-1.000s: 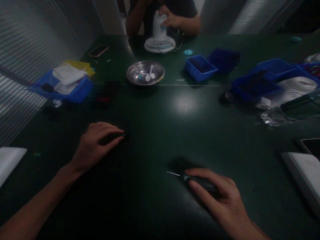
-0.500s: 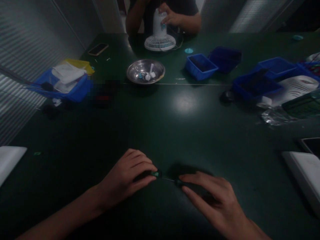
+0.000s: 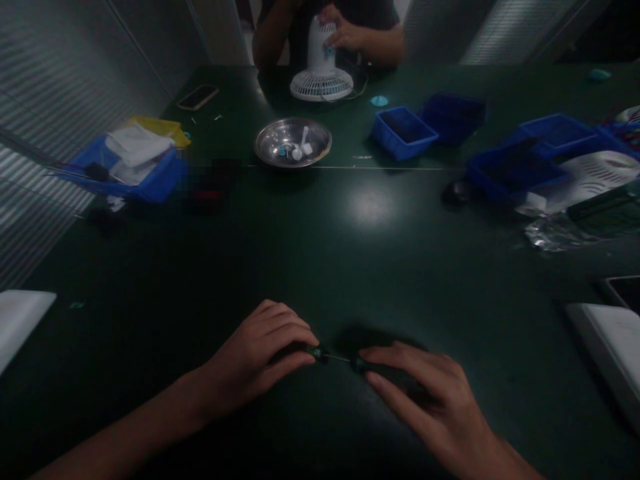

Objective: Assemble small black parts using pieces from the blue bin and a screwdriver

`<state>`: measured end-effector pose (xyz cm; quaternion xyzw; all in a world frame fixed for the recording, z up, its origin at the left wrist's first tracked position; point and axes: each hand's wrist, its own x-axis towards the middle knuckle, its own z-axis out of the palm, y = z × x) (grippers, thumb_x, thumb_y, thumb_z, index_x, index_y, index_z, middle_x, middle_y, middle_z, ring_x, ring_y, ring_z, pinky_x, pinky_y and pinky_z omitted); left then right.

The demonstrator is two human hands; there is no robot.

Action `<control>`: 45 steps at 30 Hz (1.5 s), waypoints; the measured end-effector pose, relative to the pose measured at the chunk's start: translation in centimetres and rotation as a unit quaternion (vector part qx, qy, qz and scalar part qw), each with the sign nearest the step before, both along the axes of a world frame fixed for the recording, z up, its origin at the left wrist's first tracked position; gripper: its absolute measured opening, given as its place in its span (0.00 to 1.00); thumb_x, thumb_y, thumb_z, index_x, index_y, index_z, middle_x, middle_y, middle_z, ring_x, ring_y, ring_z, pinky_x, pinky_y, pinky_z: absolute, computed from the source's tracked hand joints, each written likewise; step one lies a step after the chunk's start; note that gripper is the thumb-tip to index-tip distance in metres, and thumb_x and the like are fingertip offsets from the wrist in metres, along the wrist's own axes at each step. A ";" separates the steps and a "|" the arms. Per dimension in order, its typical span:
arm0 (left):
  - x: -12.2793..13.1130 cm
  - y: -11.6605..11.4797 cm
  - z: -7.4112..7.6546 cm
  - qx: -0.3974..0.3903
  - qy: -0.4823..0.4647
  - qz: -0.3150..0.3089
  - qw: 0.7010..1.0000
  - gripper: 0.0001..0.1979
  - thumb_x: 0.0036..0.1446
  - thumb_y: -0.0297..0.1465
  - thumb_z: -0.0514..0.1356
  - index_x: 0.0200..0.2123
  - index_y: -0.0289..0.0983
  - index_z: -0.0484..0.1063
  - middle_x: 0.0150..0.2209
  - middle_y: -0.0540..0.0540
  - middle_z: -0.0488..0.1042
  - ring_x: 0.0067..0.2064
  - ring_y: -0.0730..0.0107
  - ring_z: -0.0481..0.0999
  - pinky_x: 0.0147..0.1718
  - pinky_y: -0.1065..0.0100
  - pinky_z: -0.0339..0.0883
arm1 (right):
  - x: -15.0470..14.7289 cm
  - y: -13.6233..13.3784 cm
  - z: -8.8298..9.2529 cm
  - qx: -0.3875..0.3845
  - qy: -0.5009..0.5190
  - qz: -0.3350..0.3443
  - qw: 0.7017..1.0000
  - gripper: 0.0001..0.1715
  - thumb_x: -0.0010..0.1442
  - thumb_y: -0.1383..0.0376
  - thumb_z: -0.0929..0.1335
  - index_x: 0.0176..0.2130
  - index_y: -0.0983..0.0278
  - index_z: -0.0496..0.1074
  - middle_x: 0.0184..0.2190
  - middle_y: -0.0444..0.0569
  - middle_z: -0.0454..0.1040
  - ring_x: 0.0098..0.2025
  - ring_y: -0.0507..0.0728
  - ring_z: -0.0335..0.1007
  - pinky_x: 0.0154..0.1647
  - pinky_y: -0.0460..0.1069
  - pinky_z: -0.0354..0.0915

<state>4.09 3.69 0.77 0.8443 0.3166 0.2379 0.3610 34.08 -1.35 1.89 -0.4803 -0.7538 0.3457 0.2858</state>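
Observation:
My left hand [image 3: 263, 353] rests low on the dark green table [image 3: 320, 253], fingers curled round a small dark part with a green end [image 3: 315, 351]. My right hand [image 3: 430, 403] grips the dark handle of a thin screwdriver [image 3: 357, 363] that lies nearly flat. Its metal shaft [image 3: 337, 358] points left and its tip meets the part in my left hand. Both hands sit close together near the table's front edge.
Across the table a person's hands hold a white fan [image 3: 321, 67]. A steel bowl [image 3: 293, 141] with small parts, several blue bins [image 3: 404, 133], a phone [image 3: 198, 97], a bin with white cloth [image 3: 131, 167], white housings [image 3: 595, 173] and a white box [image 3: 607, 340] lie around.
My left hand has carried the small part from the left-middle of the table down to the screwdriver tip. In the last half second both hands stayed almost still.

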 end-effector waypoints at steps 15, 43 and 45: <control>0.4 -0.4 0.0 -0.019 0.005 -0.032 0.999 0.09 0.72 0.30 0.63 0.53 0.41 0.75 0.45 0.45 0.82 0.47 0.63 0.78 0.48 0.60 0.63 | -0.4 0.1 0.1 0.028 0.002 0.017 0.999 0.11 0.71 0.59 0.71 0.51 0.56 0.82 0.42 0.47 0.86 0.38 0.56 0.85 0.36 0.46 0.79; -9.0 5.4 0.2 0.219 0.171 0.109 0.954 0.11 0.67 0.33 0.66 0.52 0.45 0.79 0.52 0.47 0.83 0.56 0.54 0.80 0.58 0.51 0.67 | 0.4 -0.1 0.4 -0.006 0.025 -0.136 0.990 0.10 0.68 0.56 0.73 0.45 0.53 0.84 0.40 0.45 0.87 0.37 0.57 0.86 0.34 0.45 0.79; -11.6 6.5 0.3 0.201 0.205 0.159 0.945 0.11 0.68 0.35 0.64 0.52 0.44 0.79 0.52 0.48 0.82 0.57 0.52 0.79 0.60 0.49 0.66 | 0.3 0.0 0.5 -0.002 0.023 -0.134 0.991 0.09 0.67 0.57 0.73 0.45 0.54 0.84 0.39 0.44 0.87 0.36 0.57 0.86 0.33 0.44 0.79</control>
